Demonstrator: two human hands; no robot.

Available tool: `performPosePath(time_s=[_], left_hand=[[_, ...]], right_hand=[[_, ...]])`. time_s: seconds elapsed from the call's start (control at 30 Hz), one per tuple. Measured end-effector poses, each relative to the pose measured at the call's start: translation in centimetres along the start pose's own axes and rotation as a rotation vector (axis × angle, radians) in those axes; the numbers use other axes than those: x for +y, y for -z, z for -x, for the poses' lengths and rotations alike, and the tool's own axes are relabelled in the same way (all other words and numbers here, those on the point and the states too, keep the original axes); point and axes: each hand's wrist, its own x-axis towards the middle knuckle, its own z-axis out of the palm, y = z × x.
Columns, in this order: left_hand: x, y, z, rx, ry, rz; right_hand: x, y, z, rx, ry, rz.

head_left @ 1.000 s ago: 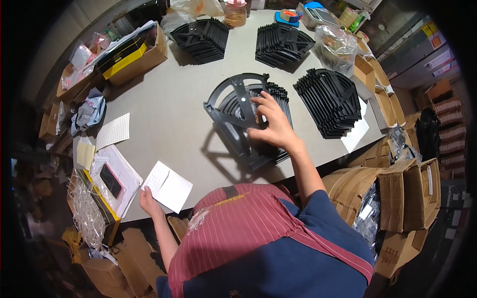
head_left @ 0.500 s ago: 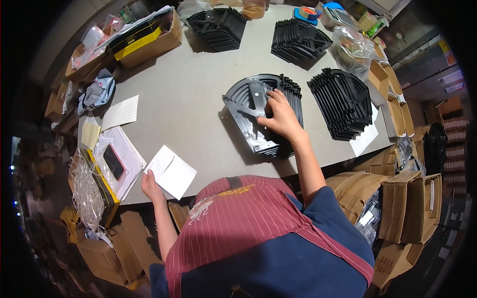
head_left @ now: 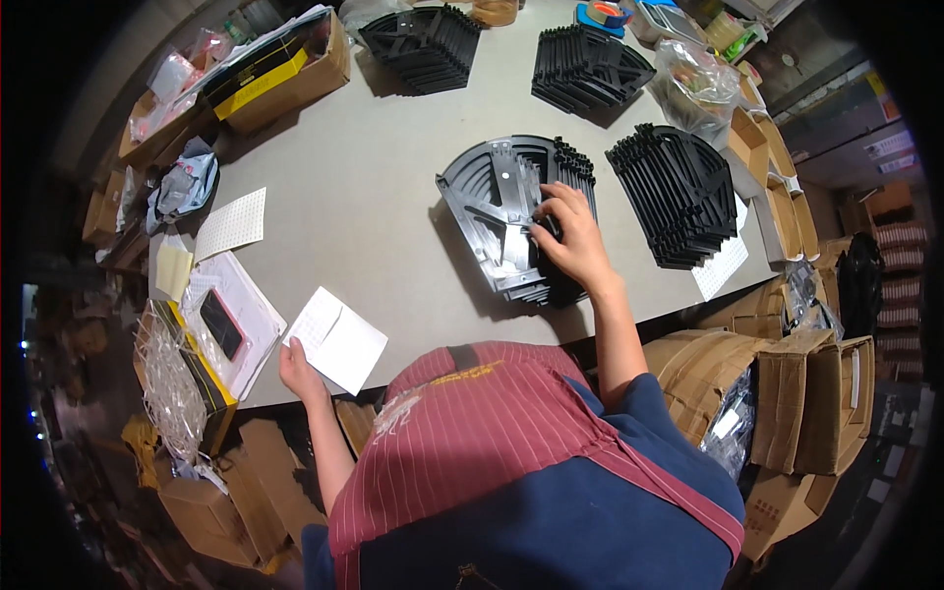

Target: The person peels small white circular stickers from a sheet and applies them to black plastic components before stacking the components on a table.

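Note:
My left hand [head_left: 299, 374] pinches the left edge of a white paper sheet [head_left: 344, 349] with a folded flap, low over the table's near edge. My right hand [head_left: 574, 241] rests on a stack of black fan-shaped plastic frames [head_left: 492, 192], its fingers bent and apart, fingertips touching the top frame. That frame has curved slots and shines in the light. Whether something small lies under the fingertips is hidden. Another stack of black frames [head_left: 674, 197] stands to the right, and a third stack [head_left: 590, 69] and a fourth [head_left: 421, 47] stand farther back.
On the left lie a dotted sheet [head_left: 231, 224], papers with a phone [head_left: 220, 324], and a crumpled bag [head_left: 185, 187]. A cardboard box [head_left: 285, 93] stands at the back left. Tape rolls [head_left: 605, 15] and a clear bag [head_left: 693, 84] line the back right. Cartons [head_left: 806, 403] stand below the right edge.
My right hand has shifted slightly right and down across the top frame, fingers drawn closer together. My left hand still holds the sheet. The view has tilted a little.

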Motion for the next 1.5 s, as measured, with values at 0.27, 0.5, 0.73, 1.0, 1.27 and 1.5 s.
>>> performPosePath(time_s=[0.27,0.5,0.73,1.0,1.27,1.5], left_hand=[[-0.1,-0.5,0.0,0.017,-0.005,0.045],[0.3,-0.6,0.0,-0.013,0.004,0.007],[-0.2,-0.3,0.0,-0.011,-0.026,-0.017],[0.9,-1.2,0.5,0.003,-0.028,-0.004],[0.6,-0.8,0.3,-0.007,-0.035,-0.016],[0.3,-0.6,0.3,-0.007,-0.020,-0.024]], right_hand=[[0.0,3.7,3.8,0.168,-0.207,-0.311],[-0.9,3.1,3.9,0.060,-0.068,-0.179],[-0.7,3.3,3.7,0.091,-0.086,-0.211],[-0.8,3.6,3.7,-0.008,-0.074,-0.214],[-0.4,4.2,3.7,-0.093,-0.059,-0.197],[0.9,5.4,5.2,0.024,-0.182,-0.113]])
